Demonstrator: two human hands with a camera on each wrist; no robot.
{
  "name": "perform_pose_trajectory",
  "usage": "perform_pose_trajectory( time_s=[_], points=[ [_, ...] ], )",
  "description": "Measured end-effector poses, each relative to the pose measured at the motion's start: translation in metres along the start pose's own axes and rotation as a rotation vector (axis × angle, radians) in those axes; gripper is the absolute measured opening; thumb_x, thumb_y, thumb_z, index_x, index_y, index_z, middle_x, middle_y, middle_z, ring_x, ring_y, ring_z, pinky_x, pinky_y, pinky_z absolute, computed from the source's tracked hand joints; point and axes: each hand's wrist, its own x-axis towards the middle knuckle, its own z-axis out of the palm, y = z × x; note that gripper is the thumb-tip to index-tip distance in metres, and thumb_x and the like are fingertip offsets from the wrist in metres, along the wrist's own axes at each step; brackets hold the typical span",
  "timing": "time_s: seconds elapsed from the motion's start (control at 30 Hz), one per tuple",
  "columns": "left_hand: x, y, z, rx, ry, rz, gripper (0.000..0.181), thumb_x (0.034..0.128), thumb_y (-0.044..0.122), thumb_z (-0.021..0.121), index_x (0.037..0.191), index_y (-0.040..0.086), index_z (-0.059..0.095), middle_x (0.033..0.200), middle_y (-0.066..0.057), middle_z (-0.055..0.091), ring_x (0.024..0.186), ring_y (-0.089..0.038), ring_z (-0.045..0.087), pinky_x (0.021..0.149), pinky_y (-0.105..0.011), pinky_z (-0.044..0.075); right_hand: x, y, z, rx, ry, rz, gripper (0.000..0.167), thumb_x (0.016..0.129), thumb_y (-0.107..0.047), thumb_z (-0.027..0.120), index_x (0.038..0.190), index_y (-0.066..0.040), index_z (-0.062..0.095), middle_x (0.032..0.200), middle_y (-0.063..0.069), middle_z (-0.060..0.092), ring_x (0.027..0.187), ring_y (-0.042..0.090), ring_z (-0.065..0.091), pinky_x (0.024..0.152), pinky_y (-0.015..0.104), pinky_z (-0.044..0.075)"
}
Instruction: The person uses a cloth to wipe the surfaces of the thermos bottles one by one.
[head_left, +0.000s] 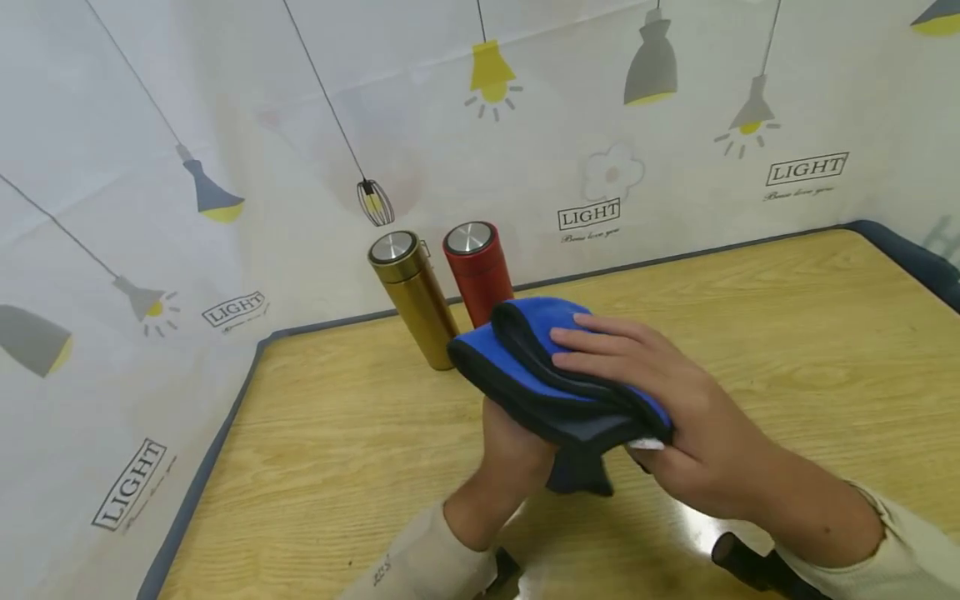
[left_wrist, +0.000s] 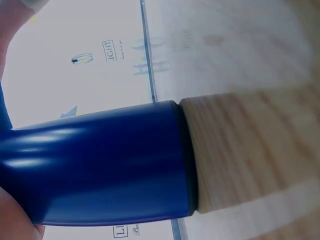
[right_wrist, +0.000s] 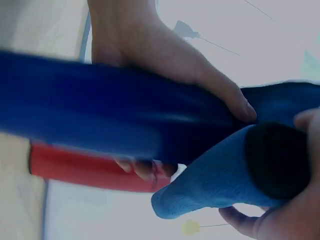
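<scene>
A blue cloth with black edging (head_left: 543,321) is folded over the top end of a blue bottle (right_wrist: 100,107). My left hand (head_left: 517,454) grips this bottle round its upper body; the thumb and several fingertips show in the right wrist view. The bottle's glossy lower body (left_wrist: 110,170) fills much of the left wrist view, while in the head view the cloth and hands hide it. With fingers spread on top and thumb below, my right hand (head_left: 675,408) holds the cloth against the bottle's top.
Behind the hands, a gold bottle (head_left: 420,308) and a red bottle (head_left: 482,275) with silver-topped lids stand upright on the wooden table (head_left: 322,467). A white lamp-printed sheet (head_left: 300,167) rises along the table's back and left edges. A dark cylindrical object (head_left: 738,557) shows beside the right sleeve.
</scene>
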Motion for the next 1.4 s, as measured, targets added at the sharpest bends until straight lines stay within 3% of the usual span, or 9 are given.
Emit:
perform_pose_trajectory(
  time_s=[0.13,0.23,0.4,0.6,0.67,0.77,0.9,1.13,1.4],
  points=[
    [0.007,0.01,0.004,0.316,-0.078,0.166,0.072,0.089,0.055,0.068,0.128,-0.003,0.052,0.11,-0.022,0.067,0.101,-0.015,0.065,0.089,-0.036,0.057,-0.021,0.004,-0.006,0.334,0.143,0.347,0.038,0.105,-0.004,0.041,0.141,0.0,0.052,0.142,0.01,0.058,0.132,0.017,0.056,0.106,0.023,0.046],
    [0.008,0.013,0.003,0.367,-0.076,0.166,0.08,0.0858,0.065,0.065,0.13,0.0,0.051,0.112,-0.025,0.065,0.099,-0.018,0.065,0.087,-0.038,0.058,-0.038,0.015,-0.011,0.52,0.25,0.594,0.04,0.108,-0.007,0.036,0.147,-0.006,0.046,0.143,0.003,0.056,0.126,0.009,0.058,0.097,0.018,0.051],
    [0.008,0.011,0.001,0.391,-0.052,0.192,0.081,0.0855,0.065,0.066,0.128,-0.002,0.053,0.11,-0.026,0.066,0.098,-0.024,0.067,0.089,-0.038,0.057,-0.054,0.034,-0.006,0.694,0.341,0.76,0.038,0.109,-0.016,0.038,0.147,-0.012,0.041,0.141,-0.002,0.056,0.125,0.007,0.058,0.096,0.021,0.053],
    [0.007,0.008,-0.001,0.407,-0.022,0.207,0.082,0.0871,0.064,0.064,0.128,-0.006,0.053,0.109,-0.028,0.066,0.101,-0.017,0.066,0.092,-0.036,0.056,-0.059,0.044,0.005,0.699,0.296,0.982,0.045,0.109,-0.031,0.04,0.15,-0.013,0.034,0.136,-0.011,0.056,0.118,0.001,0.06,0.093,0.02,0.053],
    [0.007,0.01,-0.001,0.365,-0.008,0.193,0.082,0.0878,0.064,0.064,0.125,-0.008,0.053,0.106,-0.028,0.066,0.098,-0.014,0.067,0.089,-0.034,0.057,-0.061,0.045,0.008,0.695,0.269,1.013,0.053,0.109,-0.035,0.039,0.154,-0.01,0.028,0.143,-0.004,0.05,0.119,-0.001,0.058,0.094,0.019,0.052],
    [0.012,0.02,-0.001,0.209,0.0,0.184,0.077,0.0897,0.06,0.064,0.123,-0.008,0.052,0.102,-0.019,0.068,0.092,-0.012,0.069,0.084,-0.038,0.06,-0.062,0.046,0.014,0.717,0.253,1.033,0.059,0.109,-0.037,0.038,0.157,-0.008,0.022,0.152,0.003,0.04,0.122,-0.004,0.055,0.097,0.017,0.049],
    [0.022,0.043,0.0,0.031,0.0,0.245,0.064,0.0917,0.057,0.063,0.124,0.002,0.052,0.102,-0.003,0.069,0.085,-0.017,0.071,0.08,-0.044,0.06,-0.062,0.044,0.019,0.762,0.247,1.06,0.057,0.108,-0.04,0.038,0.155,-0.01,0.024,0.148,-0.003,0.045,0.123,-0.005,0.054,0.099,0.016,0.048],
    [0.025,0.077,0.004,-0.048,0.042,0.363,0.065,0.0913,0.059,0.062,0.122,0.002,0.052,0.102,-0.004,0.072,0.084,-0.02,0.073,0.079,-0.039,0.06,-0.061,0.035,0.026,0.91,0.19,1.191,0.044,0.107,-0.046,0.04,0.14,-0.019,0.035,0.127,-0.01,0.062,0.116,0.007,0.062,0.096,0.03,0.054],
    [0.023,0.083,0.005,-0.087,-0.001,0.42,0.069,0.0933,0.055,0.06,0.13,-0.002,0.046,0.108,-0.008,0.071,0.09,-0.024,0.073,0.075,-0.039,0.061,-0.061,0.021,0.034,1.008,0.121,1.303,0.047,0.104,-0.055,0.04,0.136,-0.022,0.039,0.12,-0.007,0.068,0.111,0.013,0.067,0.094,0.035,0.056]
  ],
)
